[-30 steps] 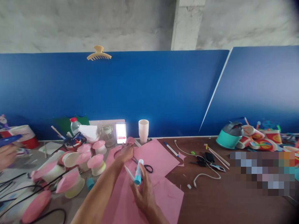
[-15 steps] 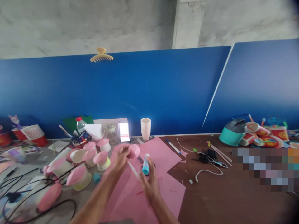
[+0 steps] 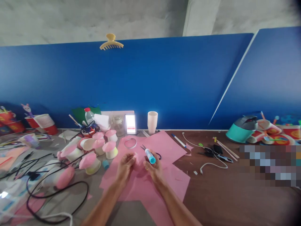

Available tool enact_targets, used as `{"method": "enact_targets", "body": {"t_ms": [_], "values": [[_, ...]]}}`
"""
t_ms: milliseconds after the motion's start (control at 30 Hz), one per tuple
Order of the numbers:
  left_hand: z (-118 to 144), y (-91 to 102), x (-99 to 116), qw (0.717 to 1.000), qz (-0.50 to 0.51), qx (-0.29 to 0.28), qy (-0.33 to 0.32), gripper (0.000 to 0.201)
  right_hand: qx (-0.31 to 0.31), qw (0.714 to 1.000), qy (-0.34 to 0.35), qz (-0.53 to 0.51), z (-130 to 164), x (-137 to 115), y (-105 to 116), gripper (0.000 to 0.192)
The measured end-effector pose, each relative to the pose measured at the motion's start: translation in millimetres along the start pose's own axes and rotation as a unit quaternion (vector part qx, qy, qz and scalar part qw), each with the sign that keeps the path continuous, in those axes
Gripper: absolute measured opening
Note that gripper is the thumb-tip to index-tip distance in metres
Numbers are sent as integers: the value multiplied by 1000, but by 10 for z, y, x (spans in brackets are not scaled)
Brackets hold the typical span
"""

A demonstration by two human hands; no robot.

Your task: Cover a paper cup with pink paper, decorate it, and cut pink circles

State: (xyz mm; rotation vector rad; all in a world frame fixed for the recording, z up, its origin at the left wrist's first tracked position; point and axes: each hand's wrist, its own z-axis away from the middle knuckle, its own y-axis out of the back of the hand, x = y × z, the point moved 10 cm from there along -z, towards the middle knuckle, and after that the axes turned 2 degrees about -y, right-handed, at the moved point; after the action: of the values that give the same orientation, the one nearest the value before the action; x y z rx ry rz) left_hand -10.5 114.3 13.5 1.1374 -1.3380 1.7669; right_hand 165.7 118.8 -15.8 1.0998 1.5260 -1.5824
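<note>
Over the pink paper sheets [image 3: 164,147], my left hand [image 3: 127,164] pinches a small pink paper piece [image 3: 139,160], which is hard to tell from the sheet below. My right hand [image 3: 155,171] is closed around a blue glue stick [image 3: 150,157], its turquoise end tilted toward me. The right fingertips are close to the pink piece; whether they touch it I cannot tell. Behind my hands lie scissors [image 3: 143,147], partly hidden by the glue stick, and a thin pale ring [image 3: 130,143]. A turquoise cap [image 3: 105,164] sits left of my left hand.
Several small cups with pink paper tops [image 3: 110,148] crowd the left side beside black cables [image 3: 87,194]. Stacked white cups [image 3: 152,122], a glass jar [image 3: 118,125] and a bright phone [image 3: 130,124] stand at the back. A pen [image 3: 179,141] and white cable [image 3: 213,164] lie right.
My hands have come closer together, and the pink piece has been lowered between them. The pale ring now shows; a white strip near my right hand no longer does. The camera view has shifted.
</note>
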Motion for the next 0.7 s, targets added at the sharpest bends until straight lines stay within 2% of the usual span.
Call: {"method": "enact_targets", "body": {"t_ms": [100, 233, 333, 567, 700], "values": [[0, -18, -147, 1000, -12, -8, 11, 40, 15, 1000, 26, 2, -50, 33, 27, 61], [0, -8, -224, 999, -52, -15, 1, 40, -6, 999, -18, -37, -100, 158, 2, 68], [-6, 19, -200, 999, -50, -14, -1, 42, -12, 997, -45, -62, -96, 171, 5, 65], [-55, 117, -84, 1000, -26, -9, -10, 42, 20, 994, -43, -95, -115, 66, 132, 57], [-22, 60, -105, 999, -17, -33, -9, 37, -2, 993, -53, -105, -118, 39, 100, 50]]}}
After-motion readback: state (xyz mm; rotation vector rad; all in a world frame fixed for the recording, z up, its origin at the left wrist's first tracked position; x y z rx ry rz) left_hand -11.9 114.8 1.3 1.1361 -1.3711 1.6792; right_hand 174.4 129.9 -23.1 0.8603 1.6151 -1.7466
